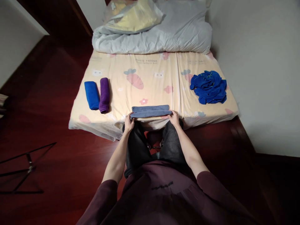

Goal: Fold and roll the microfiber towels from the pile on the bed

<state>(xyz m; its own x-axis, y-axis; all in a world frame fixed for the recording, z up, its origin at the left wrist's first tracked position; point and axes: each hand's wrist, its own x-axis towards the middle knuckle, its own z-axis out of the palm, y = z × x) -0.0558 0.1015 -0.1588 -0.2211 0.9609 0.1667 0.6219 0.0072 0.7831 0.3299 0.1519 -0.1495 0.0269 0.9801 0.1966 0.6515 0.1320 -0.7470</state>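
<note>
A grey-blue cloth (151, 111), partly rolled into a long narrow strip, lies at the bed's front edge. My left hand (129, 122) grips its left end and my right hand (173, 118) its right end, fingers closed on the near roll. A flatter strip of the same cloth shows just beyond the roll. To the left on the bed lie a blue rolled cloth (92, 95) and a purple rolled cloth (104, 95), side by side. A crumpled heap of blue cloths (209, 87) rests on the right side.
The bed (150, 67) has a yellow carrot-print sheet. A white quilt (150, 42) is bunched at its far end, with a clear bag (138, 18) on top. A black metal stand (30, 168) is on the floor at left. Walls flank both sides.
</note>
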